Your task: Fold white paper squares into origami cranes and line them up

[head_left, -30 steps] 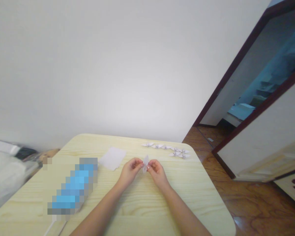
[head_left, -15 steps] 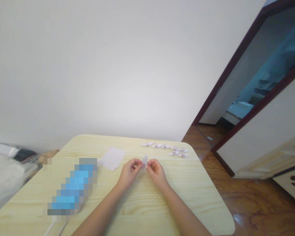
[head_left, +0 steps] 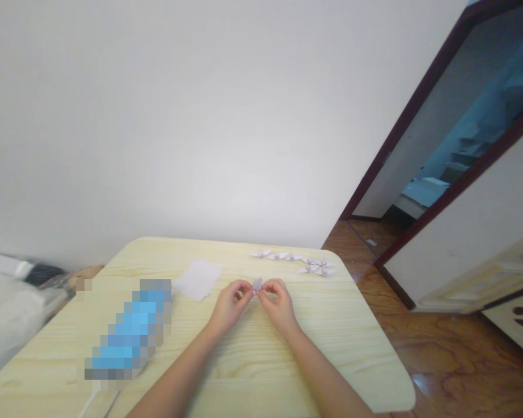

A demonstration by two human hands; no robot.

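Note:
A small folded piece of pale paper [head_left: 257, 284] is pinched between both my hands just above the light wooden table [head_left: 253, 360]. My left hand [head_left: 229, 305] grips its left side with thumb and fingers closed. My right hand [head_left: 279, 302] pinches its right side the same way. Most of the paper is hidden behind my fingertips. A stack of flat white paper squares [head_left: 198, 279] lies on the table to the left of my hands.
Several finished folded paper figures [head_left: 296, 261] lie in a row near the table's far right corner. A blurred blue object [head_left: 128, 337] lies at the left. The white wall stands behind the table; an open doorway [head_left: 453, 145] and wooden floor are at the right.
The folded paper shows less above my fingers than before; my fingertips have closed in over it. Both hands stay in nearly the same spot.

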